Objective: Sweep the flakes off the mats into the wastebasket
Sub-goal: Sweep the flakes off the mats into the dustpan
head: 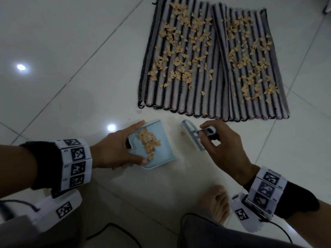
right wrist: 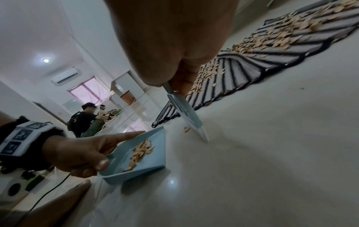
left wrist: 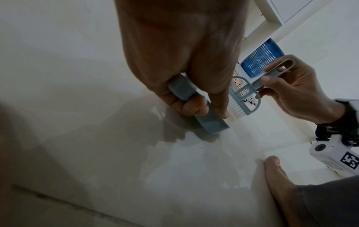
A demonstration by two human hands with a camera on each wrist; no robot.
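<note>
Flakes (head: 148, 140) lie in a loose tan heap along the middle of the pale blue dustpan (head: 161, 154), which rests on the white tiled floor (head: 71, 51) just in front of the mats. A single flake (head: 182, 133) sits on the floor between the pan and the brush (head: 192, 136). Many more flakes are scattered over both striped mats (head: 211, 97), which lie side by side with the right one overlapping the left. The blue mesh wastebasket (left wrist: 262, 58) shows only in the left wrist view, beyond the brush, and what it holds cannot be told.

The left hand (head: 114, 149) grips the dustpan at its handle end: fingers curl round the handle underneath, the thumb presses on the near rim, and the index finger lies stretched along the far rim. The right hand (head: 225, 147) pinches the brush's looped handle between thumb and fingertips, the other fingers loosely bent. The brush is tilted, bristles down at the floor beside the stray flake.

Both forearms reach forward from either side, wrists low over the floor, palms turned inward. A bare foot (head: 215, 203) rests on the tiles below the right hand.
</note>
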